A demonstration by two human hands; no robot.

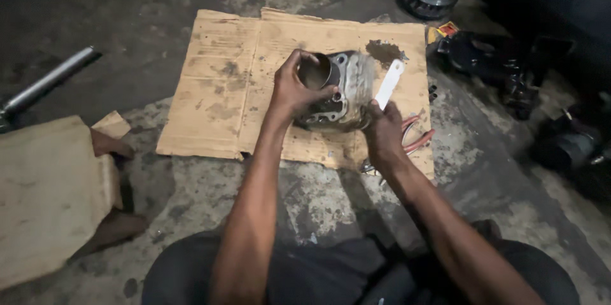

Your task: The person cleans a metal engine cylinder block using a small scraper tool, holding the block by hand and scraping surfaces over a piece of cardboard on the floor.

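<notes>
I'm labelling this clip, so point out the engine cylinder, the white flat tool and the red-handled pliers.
engine cylinder (340, 92): head view, on its metal body beside the bore.
white flat tool (390, 82): head view, on the middle of the blade.
red-handled pliers (417, 139): head view, on the red handles lying on the cardboard.

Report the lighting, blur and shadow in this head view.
Head view: light falls on the cardboard sheet, while the top and right edges sink into darkness; the finned metal cylinder is smeared by motion blur beside the white strip; both arms cast dim shadows on the stained floor.
</notes>
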